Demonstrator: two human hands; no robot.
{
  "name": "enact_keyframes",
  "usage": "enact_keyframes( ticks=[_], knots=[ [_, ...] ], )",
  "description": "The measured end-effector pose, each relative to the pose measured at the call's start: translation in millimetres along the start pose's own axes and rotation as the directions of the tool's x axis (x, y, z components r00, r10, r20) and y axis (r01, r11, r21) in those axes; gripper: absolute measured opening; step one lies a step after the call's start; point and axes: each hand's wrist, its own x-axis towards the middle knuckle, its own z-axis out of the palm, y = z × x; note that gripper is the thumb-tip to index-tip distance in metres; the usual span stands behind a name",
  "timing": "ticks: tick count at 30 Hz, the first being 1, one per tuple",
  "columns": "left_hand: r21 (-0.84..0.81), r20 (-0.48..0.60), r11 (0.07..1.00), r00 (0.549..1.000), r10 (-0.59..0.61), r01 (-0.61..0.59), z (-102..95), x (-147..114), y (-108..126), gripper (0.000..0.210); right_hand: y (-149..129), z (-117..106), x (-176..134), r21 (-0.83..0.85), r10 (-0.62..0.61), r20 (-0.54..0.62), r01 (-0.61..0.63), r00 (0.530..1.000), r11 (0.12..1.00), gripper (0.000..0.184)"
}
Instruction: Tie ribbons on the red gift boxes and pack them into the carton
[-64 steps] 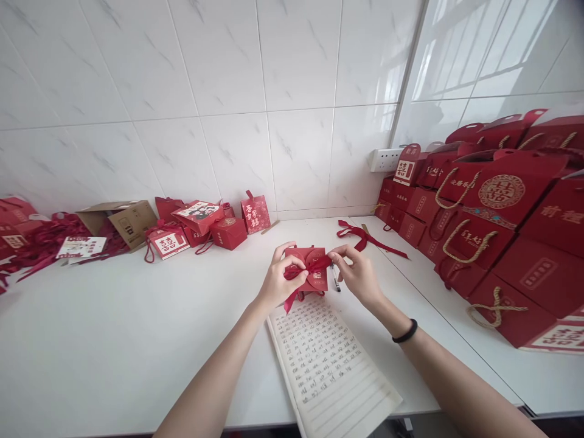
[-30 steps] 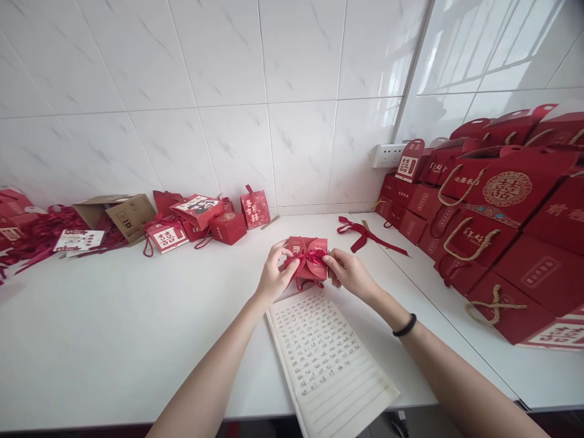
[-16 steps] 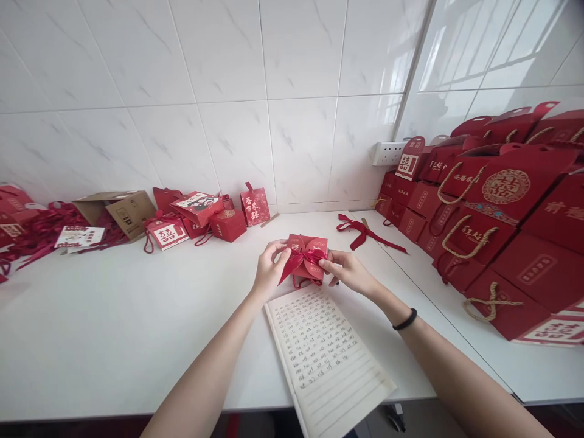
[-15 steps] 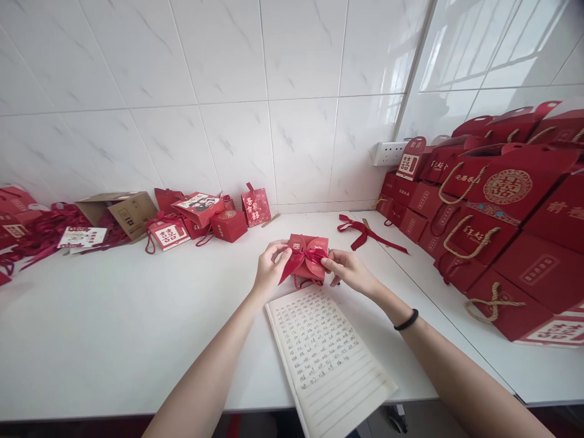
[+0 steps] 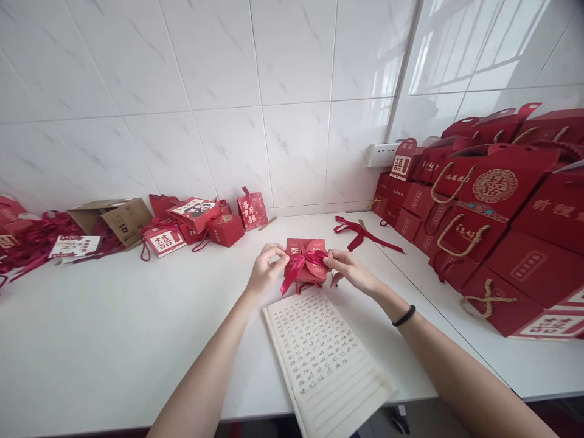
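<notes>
A small red gift box [image 5: 308,275] lies on the table in front of me, its rounded flaps meeting under a shiny red ribbon [image 5: 301,260] tied at the middle. My left hand [image 5: 264,267] is at the box's left edge, thumb and fingertips closed on it. One ribbon tail hangs over the front left, apart from that hand. On the other side, my right hand [image 5: 347,269] pinches the ribbon's right end between thumb and finger. Twisted red cord shows below the box's front. An open notebook [image 5: 328,359] with handwritten lines lies just nearer to me.
Red gift boxes with rope handles [image 5: 497,213] are stacked high at the right. Loose red ribbon [image 5: 360,231] lies behind my right hand. Small red boxes [image 5: 225,229], an open cardboard box [image 5: 123,222] and heaped ribbon [image 5: 55,231] line the back left. A socket strip [image 5: 382,155] is against the wall.
The ribbon's left tail, earlier under my left thumb, now hangs free over the box's front. My left hand has shifted slightly left. The whole view has turned a little.
</notes>
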Motion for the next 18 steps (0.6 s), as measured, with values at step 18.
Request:
enact_keyframes(
  ticks=[18],
  knots=[
    [-0.205, 0.208, 0.976, 0.978, -0.028, 0.071, -7.5, -0.8, 9.0, 0.025, -1.8, -3.5, -3.5, -0.020, 0.001, 0.026, 0.000, 1.000, 1.000, 0.048]
  ],
)
